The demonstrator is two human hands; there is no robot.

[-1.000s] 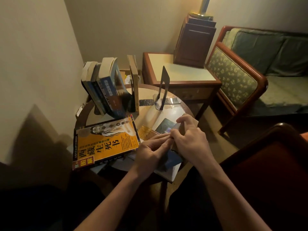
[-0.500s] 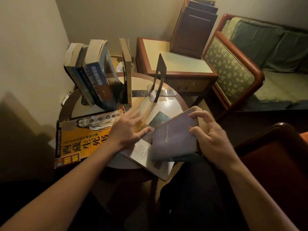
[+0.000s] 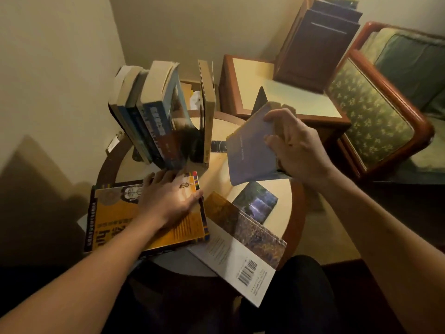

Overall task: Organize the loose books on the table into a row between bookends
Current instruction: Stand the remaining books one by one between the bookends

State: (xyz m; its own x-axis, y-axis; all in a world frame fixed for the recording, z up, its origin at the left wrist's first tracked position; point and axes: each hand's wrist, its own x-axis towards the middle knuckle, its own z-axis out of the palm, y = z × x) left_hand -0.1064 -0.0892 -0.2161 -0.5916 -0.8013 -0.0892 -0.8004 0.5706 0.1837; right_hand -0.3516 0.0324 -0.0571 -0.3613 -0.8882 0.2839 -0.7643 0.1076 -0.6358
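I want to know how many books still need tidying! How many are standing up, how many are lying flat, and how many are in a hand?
Upright: 5 standing books (blurred, best count)
Lying flat: 3, the yellow book, barcode book, small dark book
Held: 1, the purple book in the right hand
Total: 9

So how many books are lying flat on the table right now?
3: a yellow book under the left hand, a white-backed book at the near edge, and a small dark book just beyond it. Others may lie hidden underneath.
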